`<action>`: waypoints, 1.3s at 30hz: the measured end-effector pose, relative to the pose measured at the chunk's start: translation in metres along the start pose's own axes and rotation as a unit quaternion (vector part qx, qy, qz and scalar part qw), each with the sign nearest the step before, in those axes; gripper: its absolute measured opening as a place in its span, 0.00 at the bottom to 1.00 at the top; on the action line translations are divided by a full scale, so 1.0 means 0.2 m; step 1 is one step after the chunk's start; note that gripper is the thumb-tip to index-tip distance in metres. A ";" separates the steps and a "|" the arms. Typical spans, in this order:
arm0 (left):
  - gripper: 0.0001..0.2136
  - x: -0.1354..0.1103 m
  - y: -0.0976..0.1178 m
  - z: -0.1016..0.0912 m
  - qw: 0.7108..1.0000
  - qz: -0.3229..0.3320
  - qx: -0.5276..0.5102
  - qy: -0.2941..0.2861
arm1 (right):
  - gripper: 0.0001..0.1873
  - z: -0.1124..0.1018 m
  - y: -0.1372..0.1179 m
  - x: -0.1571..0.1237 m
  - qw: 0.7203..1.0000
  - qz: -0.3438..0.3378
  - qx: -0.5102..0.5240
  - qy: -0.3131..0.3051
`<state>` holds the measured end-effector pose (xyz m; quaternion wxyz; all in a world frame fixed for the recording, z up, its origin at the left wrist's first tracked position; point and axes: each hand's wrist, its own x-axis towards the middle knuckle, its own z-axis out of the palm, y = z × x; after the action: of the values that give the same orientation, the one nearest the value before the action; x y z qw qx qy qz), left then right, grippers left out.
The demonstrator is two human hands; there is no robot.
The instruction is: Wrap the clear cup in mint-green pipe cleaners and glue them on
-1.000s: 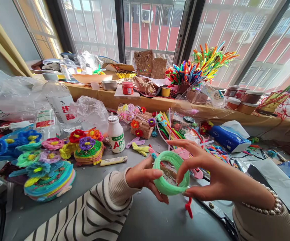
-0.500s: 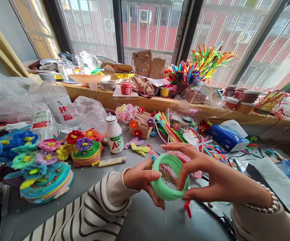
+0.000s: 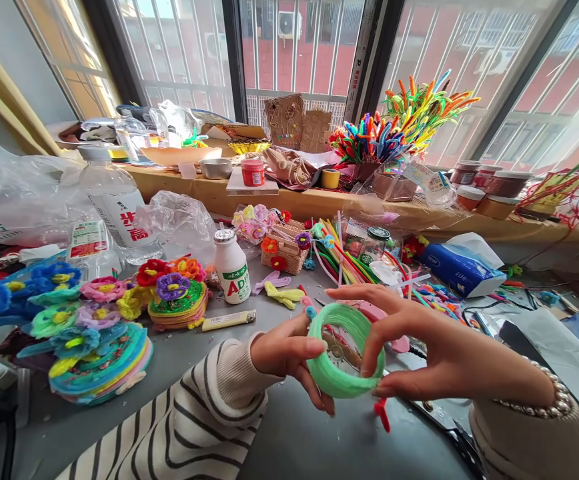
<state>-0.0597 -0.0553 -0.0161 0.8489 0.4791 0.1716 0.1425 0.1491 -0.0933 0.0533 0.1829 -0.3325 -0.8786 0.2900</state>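
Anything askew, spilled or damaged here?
Nothing stands out. The green ring looks round and intact between the left hand and right hand. Loose pipe cleaners lie scattered on the table, but nothing looks tipped or broken.

Green ring (image 3: 342,385) rocked slightly between the fingers, tilted left half a second ago, now leveller. Left hand (image 3: 282,353) and right hand (image 3: 439,363) edged right with it.

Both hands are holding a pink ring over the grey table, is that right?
Not quite: the ring is green, not pink. The head view shows the left hand and the right hand both holding it over the grey table.
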 end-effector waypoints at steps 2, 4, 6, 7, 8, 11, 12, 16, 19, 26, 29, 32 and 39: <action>0.23 0.00 0.00 0.00 1.000 -0.004 0.009 -0.002 | 0.05 0.00 0.00 0.00 1.000 0.004 0.007 -0.002; 0.23 0.00 0.00 0.00 1.000 0.000 0.015 -0.006 | 0.05 0.00 -0.01 0.00 1.000 0.008 0.012 -0.003; 0.22 0.00 -0.01 0.00 1.000 0.017 0.013 -0.007 | 0.05 0.00 -0.02 0.01 1.000 0.009 0.014 -0.003; 0.22 0.00 -0.01 0.00 1.000 0.022 0.013 -0.007 | 0.05 0.00 -0.02 0.01 1.000 0.008 0.014 -0.001; 0.21 0.00 -0.01 0.00 1.000 0.022 0.013 -0.007 | 0.05 0.00 -0.02 0.01 1.000 0.007 0.013 0.000; 0.20 0.01 -0.02 -0.02 1.000 0.014 0.010 0.007 | 0.05 0.01 -0.01 0.01 1.000 0.006 0.010 0.015; 0.21 0.02 -0.02 -0.02 1.000 0.016 0.006 0.017 | 0.05 0.01 0.00 0.01 1.000 0.008 0.007 0.024; 0.25 0.06 -0.04 -0.06 0.997 0.056 -0.009 0.061 | 0.04 0.03 0.02 0.02 0.998 0.023 -0.005 0.064; 0.26 0.08 -0.06 -0.07 0.989 0.096 -0.012 0.112 | 0.04 0.04 0.04 0.03 0.995 0.026 -0.020 0.090; 0.24 0.07 -0.06 -0.03 0.961 0.133 -0.045 0.239 | 0.03 0.07 0.07 0.07 0.990 0.039 -0.054 0.126; 0.27 0.07 -0.05 -0.01 0.947 0.141 -0.042 0.284 | 0.01 0.09 0.08 0.08 0.985 0.045 -0.078 0.149; 0.29 0.07 -0.05 0.01 0.939 0.165 -0.042 0.299 | 0.02 0.11 0.09 0.09 0.978 0.045 -0.106 0.172; 0.28 0.09 -0.08 -0.01 0.924 0.240 0.009 0.296 | 0.02 0.13 0.09 0.09 0.970 0.031 -0.150 0.187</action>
<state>-0.0431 -0.0546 -0.0341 0.6954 0.4495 0.2966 0.4759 0.1310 -0.0804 0.0246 0.2826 -0.4317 -0.8516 0.0927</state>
